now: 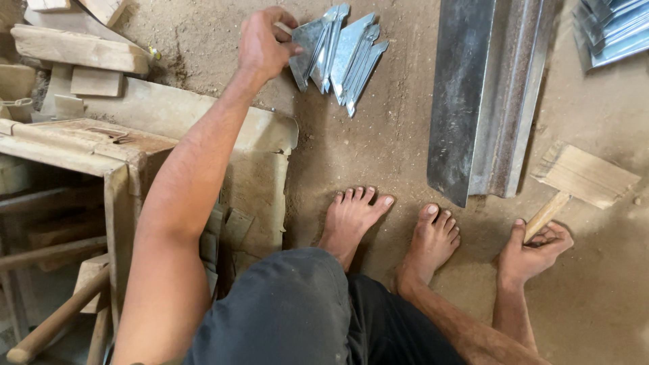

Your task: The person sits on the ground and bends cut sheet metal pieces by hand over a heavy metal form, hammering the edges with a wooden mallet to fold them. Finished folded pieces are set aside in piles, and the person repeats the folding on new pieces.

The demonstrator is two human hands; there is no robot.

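Sandy floor (pixel 378 135); folded metal pieces (pixel 341 54) at far centre are pinched by left hand (pixel 265 44), wooden mallet (pixel 574 182) at right is gripped by its handle in right hand (pixel 531 253), steel channel (pixel 487 94) between them

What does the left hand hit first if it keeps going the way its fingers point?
The left hand points toward the picture's right and already pinches the nearest sheet of the folded metal pieces standing on the dirt floor. It would probably push into that stack.

Soft even daylight, faint shadows, mild glare on metal sheets (pixel 338 57), sharp focus, slight edge distortion
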